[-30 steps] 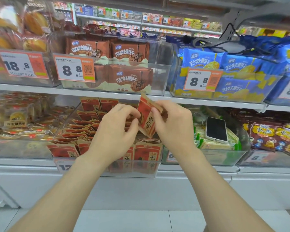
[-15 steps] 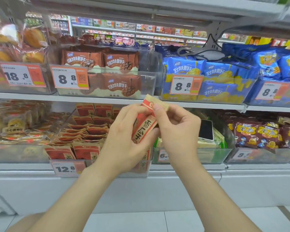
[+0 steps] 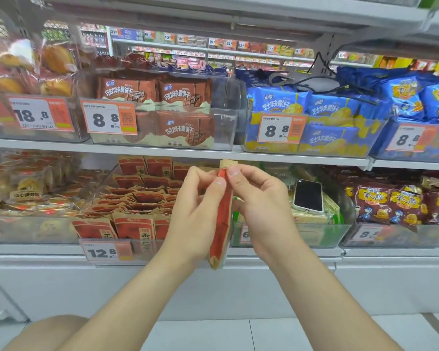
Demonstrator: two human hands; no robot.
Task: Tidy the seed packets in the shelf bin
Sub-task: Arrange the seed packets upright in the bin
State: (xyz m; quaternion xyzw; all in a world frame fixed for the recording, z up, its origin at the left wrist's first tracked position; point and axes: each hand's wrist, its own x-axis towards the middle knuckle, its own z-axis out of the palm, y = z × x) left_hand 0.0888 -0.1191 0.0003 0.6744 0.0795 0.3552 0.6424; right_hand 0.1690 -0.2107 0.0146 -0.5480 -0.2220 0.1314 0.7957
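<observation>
A red and tan seed packet (image 3: 222, 224) hangs edge-on in front of the lower shelf. My left hand (image 3: 195, 216) pinches its top edge from the left, and my right hand (image 3: 261, 206) pinches the same edge from the right. Behind my hands stands the clear shelf bin (image 3: 96, 198) with several more red seed packets (image 3: 134, 196), some upright at the front and back, others lying flat in the middle. The bin's right part is hidden by my left hand.
A white phone (image 3: 308, 196) lies on green-and-yellow packs in the bin to the right. A 12.8 price tag (image 3: 107, 252) hangs on the seed bin's front. Brown and blue biscuit bags fill the bins on the shelf above. White floor tiles lie below.
The packet has been lifted out of the bin toward me and turned from face-on to edge-on. Both hands shifted to its top edge. My view has dropped lower.
</observation>
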